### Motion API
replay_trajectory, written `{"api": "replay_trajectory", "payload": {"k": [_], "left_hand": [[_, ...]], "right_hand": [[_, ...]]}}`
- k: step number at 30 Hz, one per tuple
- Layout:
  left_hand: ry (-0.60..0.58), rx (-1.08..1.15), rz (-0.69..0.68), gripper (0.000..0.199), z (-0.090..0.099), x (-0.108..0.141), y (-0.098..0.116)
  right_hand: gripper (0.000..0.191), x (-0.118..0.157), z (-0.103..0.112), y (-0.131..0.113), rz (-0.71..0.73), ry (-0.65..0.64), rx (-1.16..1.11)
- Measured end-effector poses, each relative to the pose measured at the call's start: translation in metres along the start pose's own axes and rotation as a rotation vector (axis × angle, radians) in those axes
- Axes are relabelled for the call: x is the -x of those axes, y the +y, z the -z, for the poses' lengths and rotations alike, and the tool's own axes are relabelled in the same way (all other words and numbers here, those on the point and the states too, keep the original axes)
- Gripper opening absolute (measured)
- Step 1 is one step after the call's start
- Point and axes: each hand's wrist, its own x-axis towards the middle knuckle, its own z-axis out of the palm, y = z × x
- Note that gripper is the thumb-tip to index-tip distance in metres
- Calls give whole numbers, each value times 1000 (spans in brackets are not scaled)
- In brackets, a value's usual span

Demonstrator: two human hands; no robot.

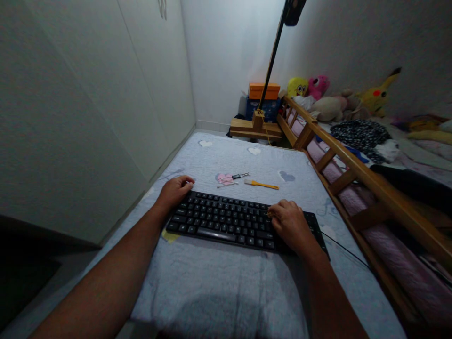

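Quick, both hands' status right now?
Left hand: partly curled at the far left corner of the keyboard; grip can't be told.
Right hand: closed, apparently pinching a small brownish thing.

Forearms (116, 263) extended, left fingers (184, 179) loosely bent, right fingers (287, 205) apparently pinched

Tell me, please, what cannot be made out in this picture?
Head view:
Keys of the keyboard beneath the right hand: hidden by that hand.
Brownish thing at that hand: too small and dark to name.
Cable: far end lost past the right edge of the cloth.
Black fixture: cut off by the top edge.
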Motion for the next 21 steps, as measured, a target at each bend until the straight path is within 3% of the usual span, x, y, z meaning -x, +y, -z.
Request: {"api": "replay_trajectory", "payload": {"k": [13, 21], "left_hand": [[4, 6, -18, 42, -1, 0, -4], [7, -8, -25, 41, 0, -1, -3]], "right_hand": [[19, 2, 2, 6, -25, 100, -46], [19, -2, -10, -18, 102, 106, -152]]}}
